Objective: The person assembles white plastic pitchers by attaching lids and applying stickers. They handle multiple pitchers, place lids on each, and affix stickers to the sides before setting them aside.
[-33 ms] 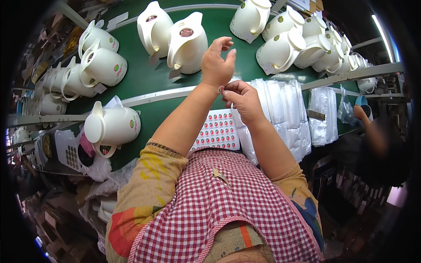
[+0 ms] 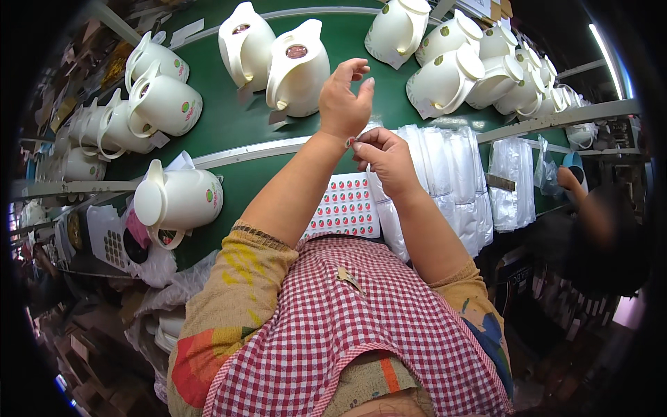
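Note:
My left hand (image 2: 346, 97) is raised over the green work surface (image 2: 243, 128), empty, with its fingers loosely bent and the thumb apart. At its wrist sits a small round red-and-green sticker (image 2: 349, 142). The thumb and forefinger of my right hand (image 2: 383, 158) pinch that sticker's edge against the wrist. Below the two hands lies a white sheet of red-and-green stickers (image 2: 345, 206), partly covered by my left forearm. Beyond my left hand stand two cream jugs, the nearer jug (image 2: 299, 83) with its handle toward me.
Bundles of clear plastic bags (image 2: 448, 181) lie right of the sticker sheet. More cream jugs (image 2: 445, 80) crowd the far right, others (image 2: 167, 104) the left, and one jug (image 2: 177, 198) stands near my left elbow. A metal rail (image 2: 243, 154) crosses the surface. A co-worker's hand (image 2: 568, 178) is at the right.
The co-worker's hand at the right has shifted slightly left. The jugs on the far side have slid a trace to the right. My hands keep their place.

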Available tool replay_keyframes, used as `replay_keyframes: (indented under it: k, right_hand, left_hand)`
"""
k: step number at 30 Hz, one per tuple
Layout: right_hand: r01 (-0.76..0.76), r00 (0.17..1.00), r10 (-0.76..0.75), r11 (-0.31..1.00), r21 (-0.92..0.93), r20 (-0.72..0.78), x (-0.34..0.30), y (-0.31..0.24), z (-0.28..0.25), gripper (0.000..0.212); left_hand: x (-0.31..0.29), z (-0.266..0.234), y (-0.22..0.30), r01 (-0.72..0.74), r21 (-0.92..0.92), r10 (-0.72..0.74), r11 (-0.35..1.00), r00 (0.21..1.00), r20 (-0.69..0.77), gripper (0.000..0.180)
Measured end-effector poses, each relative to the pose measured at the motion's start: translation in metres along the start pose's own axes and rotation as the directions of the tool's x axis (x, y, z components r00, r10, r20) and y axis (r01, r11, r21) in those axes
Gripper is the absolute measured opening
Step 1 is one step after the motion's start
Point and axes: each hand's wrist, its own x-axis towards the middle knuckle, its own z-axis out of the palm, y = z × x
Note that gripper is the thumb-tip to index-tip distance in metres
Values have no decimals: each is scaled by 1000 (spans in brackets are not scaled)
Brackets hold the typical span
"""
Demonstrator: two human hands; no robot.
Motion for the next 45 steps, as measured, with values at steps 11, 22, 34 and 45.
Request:
replay_keyframes:
  k: [11, 22, 34, 45]
  right_hand:
    - [212, 977, -201, 942, -259, 69, -5, 16, 27, 6]
    - [71, 993, -47, 974, -215, 113, -47, 61, -16, 3]
    - [134, 973, -53, 924, -359, 226, -58, 34, -7, 9]
    - [-11, 996, 5, 998, 69, 87, -88, 53, -19, 3]
  left_hand:
    - [6, -53, -11, -186, 243, 210, 952, 975, -74, 30]
    - [-181, -433, -32, 422, 385, -196, 821, 841, -505, 53]
    - [-114, -277, 18, 504, -492, -452, 710, 862, 230, 30]
    - [-78, -109, -19, 761, -634, -829, 139, 440, 346, 11]
